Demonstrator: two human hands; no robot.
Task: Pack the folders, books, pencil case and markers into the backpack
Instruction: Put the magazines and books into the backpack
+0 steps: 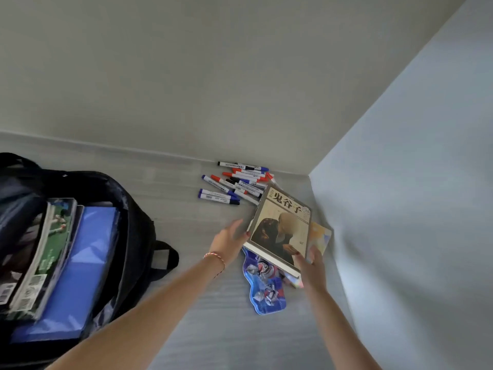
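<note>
A black backpack (138, 236) lies open at the left, with a blue folder (80, 276) and a green-covered book (45, 252) inside. To the right, a beige book (282, 228) with a dark picture on its cover is tilted up off the floor. My left hand (229, 243) grips its left edge, thumb on the cover. My right hand (313, 268) grips its near right corner. Under the book lies a blue printed pencil case (266, 292). A yellow book (321, 236) peeks out behind. Several markers (234, 185) lie scattered near the wall.
A pale wall (240, 76) runs along the back and a light panel (413, 209) closes in the right side, just beside the books. Grey floor (202, 329) lies open between the backpack and the pencil case.
</note>
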